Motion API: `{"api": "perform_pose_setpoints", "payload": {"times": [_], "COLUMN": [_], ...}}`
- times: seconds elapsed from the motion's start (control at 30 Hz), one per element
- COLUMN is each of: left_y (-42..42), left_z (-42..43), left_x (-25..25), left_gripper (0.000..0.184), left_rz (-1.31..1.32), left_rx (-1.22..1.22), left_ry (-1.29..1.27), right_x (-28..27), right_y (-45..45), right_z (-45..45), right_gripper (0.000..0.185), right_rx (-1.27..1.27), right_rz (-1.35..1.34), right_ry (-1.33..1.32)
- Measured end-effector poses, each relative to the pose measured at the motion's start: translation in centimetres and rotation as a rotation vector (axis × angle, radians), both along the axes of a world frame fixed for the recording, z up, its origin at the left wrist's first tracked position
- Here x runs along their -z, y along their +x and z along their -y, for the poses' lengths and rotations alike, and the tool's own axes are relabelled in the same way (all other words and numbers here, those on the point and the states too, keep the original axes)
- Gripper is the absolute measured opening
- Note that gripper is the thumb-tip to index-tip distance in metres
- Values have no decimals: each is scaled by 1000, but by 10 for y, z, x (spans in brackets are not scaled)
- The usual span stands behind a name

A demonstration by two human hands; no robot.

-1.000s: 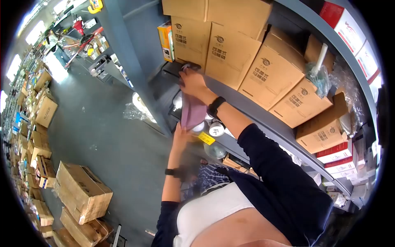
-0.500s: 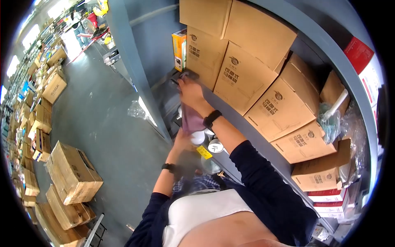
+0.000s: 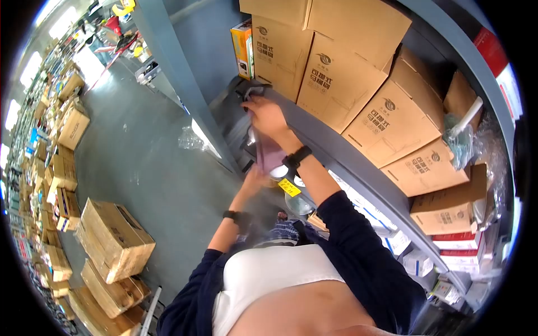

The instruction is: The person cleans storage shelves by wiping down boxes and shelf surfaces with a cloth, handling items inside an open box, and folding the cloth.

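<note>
A thin purple cloth [image 3: 269, 156] hangs between my two hands at the shelf's left end. My right hand [image 3: 268, 115], wearing a black wristband, is closed on its upper part, close to a small dark item [image 3: 255, 90] on the shelf. Lower down, my left hand [image 3: 256, 180] is closed at the cloth's bottom edge, slightly blurred. A yellow label [image 3: 288, 187] with handwriting sits just right of my left hand. White round lids and a clear round container [image 3: 298, 204] show partly behind the cloth and beside the label.
Printed brown cartons [image 3: 330, 78] line the grey shelf, with an orange box [image 3: 242, 49] at their left. A grey upright post [image 3: 182, 78] stands left of my hands. Plastic-wrapped items [image 3: 460, 140] lie at the right. Large cartons [image 3: 115, 238] stand on the floor at lower left.
The view has shifted. Both hands still hold the cloth near the shelf end, and the cloth's lower part has changed shape slightly. More white boxes show below the shelf edge.
</note>
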State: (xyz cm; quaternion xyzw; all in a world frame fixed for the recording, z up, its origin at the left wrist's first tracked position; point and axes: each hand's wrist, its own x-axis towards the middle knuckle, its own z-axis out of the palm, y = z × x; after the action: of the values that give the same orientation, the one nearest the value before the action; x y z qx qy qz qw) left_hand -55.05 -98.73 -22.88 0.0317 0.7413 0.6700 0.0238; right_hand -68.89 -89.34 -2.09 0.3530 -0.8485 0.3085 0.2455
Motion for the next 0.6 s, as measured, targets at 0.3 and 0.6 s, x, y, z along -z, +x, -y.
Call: {"api": "perform_pose_setpoints", "payload": {"times": [0.3,0.6], "left_y": [41,61], "left_z": [25,66], "left_x": [-69,-3], "left_gripper": [30,20], "left_rz": [-43,139], "left_rx": [426,597], "left_ry": [-726,-185], "right_x": [69,104], "right_y": [105,225], "right_z": [4,-14], "right_gripper": [38,32], "right_rx": [109,176], "right_rz": [674,891], "right_ry": [344,221]}}
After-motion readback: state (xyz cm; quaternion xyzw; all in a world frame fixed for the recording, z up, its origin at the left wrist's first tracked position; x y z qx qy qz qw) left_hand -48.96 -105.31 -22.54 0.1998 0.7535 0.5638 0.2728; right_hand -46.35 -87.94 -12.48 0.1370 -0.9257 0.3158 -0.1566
